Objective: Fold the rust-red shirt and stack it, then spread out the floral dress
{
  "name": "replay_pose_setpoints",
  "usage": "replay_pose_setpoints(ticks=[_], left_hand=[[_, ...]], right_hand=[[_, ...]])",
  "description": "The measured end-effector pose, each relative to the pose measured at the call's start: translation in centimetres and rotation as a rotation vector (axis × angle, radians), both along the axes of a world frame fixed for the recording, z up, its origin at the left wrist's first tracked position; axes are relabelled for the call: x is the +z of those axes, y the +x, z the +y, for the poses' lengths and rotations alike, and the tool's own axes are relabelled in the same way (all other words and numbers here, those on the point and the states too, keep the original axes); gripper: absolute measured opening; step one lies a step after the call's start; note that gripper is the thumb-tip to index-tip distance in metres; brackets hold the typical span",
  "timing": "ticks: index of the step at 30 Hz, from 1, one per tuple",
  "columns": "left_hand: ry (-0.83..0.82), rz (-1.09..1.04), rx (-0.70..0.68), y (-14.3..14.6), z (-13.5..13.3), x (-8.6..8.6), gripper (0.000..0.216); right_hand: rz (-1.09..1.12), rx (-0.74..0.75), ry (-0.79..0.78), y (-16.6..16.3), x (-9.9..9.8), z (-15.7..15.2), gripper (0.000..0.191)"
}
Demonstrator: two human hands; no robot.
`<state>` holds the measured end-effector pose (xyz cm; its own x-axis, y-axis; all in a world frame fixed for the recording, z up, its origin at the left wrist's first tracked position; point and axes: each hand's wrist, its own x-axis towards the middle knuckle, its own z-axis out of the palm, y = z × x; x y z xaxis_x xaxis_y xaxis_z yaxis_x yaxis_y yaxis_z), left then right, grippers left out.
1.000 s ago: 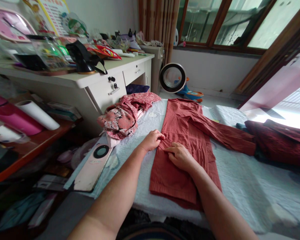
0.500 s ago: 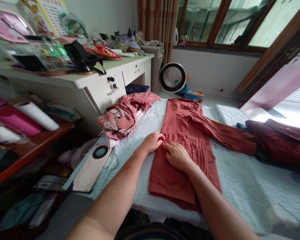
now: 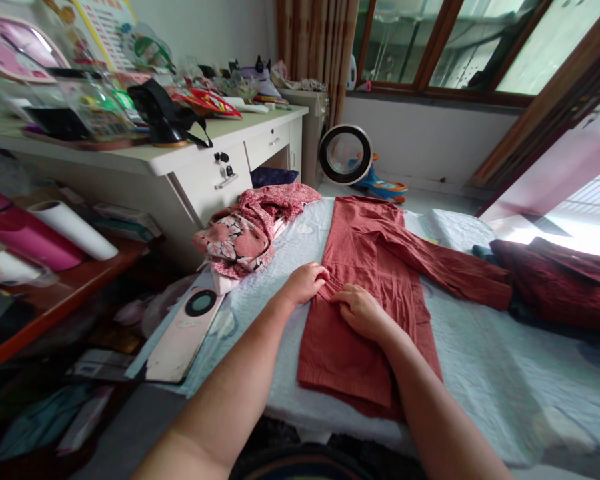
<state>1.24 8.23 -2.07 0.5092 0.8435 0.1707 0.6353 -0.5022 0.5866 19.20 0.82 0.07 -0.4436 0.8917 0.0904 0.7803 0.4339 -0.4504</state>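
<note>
A rust-red long-sleeved shirt [image 3: 353,360] lies partly folded on a bed, one sleeve [image 3: 455,270] stretched out to the right. My left hand [image 3: 306,281] pinches the shirt's left edge about halfway down its length. Just to the right, my right hand [image 3: 361,310] rests on top of the fabric. Its fingers are slightly bent and apart, with the fingertips touching the cloth, and a shallow crease runs between both hands.
Pink floral cloth [image 3: 243,237] is heaped at the bed's left edge, near a pale flat board [image 3: 183,343] with a round dark ring. Dark red folded clothes [image 3: 560,287] lie at right. A cluttered white desk [image 3: 180,157] stands at left.
My right hand has slid slightly right, away from my left hand, and its fingers are more bent. The left hand keeps its place on the shirt's edge.
</note>
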Motion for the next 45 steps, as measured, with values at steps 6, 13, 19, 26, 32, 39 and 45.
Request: replay_pose_setpoints(ticks=[6,13,19,26,32,39,45], left_hand=[[0.01,0.003,0.004,0.0,0.0,0.0,0.021],[0.067,0.063,0.021,0.3,-0.3,0.1,0.02],[0.109,0.039,-0.055,0.9,-0.8,0.3,0.015],[0.02,0.073,-0.08,0.9,-0.7,0.0,0.019],[0.021,0.098,-0.071,1.0,-0.8,0.0,0.02],[0.246,0.105,0.049,2.2,-1.6,0.7,0.024],[0.223,0.119,-0.07,4.1,-2.0,-1.0,0.034]], right_hand=[[0.039,0.03,-0.016,0.9,0.0,0.0,0.045],[0.113,0.01,0.099,1.1,0.1,-0.4,0.03],[0.133,0.046,0.141,0.7,-0.4,-0.3,0.045],[0.094,0.107,0.029,1.2,0.3,-0.3,0.043],[0.175,0.021,-0.11,2.1,1.6,-0.6,0.027],[0.278,-0.344,0.202,3.1,-0.5,0.6,0.025],[-0.074,-0.377,0.211,1.3,-1.5,0.6,0.042]])
